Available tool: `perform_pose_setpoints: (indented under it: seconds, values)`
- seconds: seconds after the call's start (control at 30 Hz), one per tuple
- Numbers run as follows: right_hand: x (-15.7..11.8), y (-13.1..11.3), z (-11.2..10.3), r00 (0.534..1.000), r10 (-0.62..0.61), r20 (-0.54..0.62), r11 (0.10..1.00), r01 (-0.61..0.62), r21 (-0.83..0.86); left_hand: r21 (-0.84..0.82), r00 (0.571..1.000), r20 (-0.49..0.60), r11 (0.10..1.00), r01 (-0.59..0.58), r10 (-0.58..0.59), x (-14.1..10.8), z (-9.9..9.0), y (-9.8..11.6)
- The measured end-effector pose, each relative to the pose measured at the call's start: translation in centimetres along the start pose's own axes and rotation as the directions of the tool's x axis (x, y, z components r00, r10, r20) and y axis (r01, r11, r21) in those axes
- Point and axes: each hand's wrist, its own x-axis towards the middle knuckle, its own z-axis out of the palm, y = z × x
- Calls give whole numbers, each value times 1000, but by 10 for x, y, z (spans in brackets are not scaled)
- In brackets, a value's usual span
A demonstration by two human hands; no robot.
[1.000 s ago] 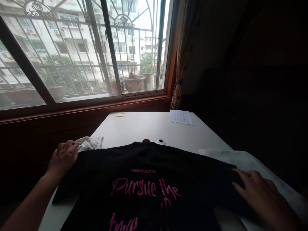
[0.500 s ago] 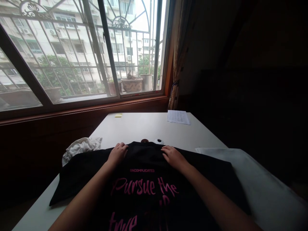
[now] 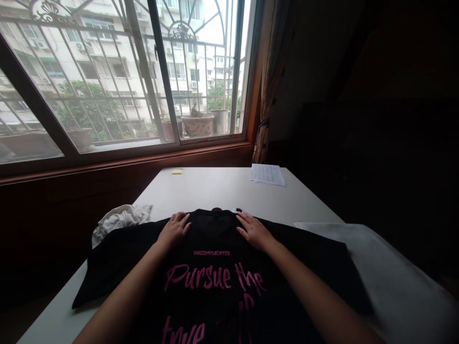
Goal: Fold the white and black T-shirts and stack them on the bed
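Moved in from the sleeves (image 3: 111, 258) to beside the collar (image 3: 211, 213)
Now resting the left hand (image 3: 174, 231) left of the collar and the right hand (image 3: 254, 232) right of it, both open on the black T-shirt (image 3: 218, 267), gripping nothing. Leaving it spread print-up on the surface (image 3: 215, 186), out to both sides of the collar; apparently flattening the shoulders (image 3: 143, 234) now.

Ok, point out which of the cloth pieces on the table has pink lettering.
The black T-shirt under the left hand and right hand. The crumpled white cloth at far left and pale sheet at far right look plain.
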Motion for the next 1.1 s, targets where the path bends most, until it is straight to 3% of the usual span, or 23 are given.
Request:
perform_pose_setpoints:
  seconds: [0.6,1.1]
  values:
    - [30,20,-2,983,-16,184,1000,17,0,29,996,79,998,50,-53,10,7,-22]
    - [45,24,-1,985,-14,172,1000,16,-6,2,994,83,998,68,-68,23,9,-30]
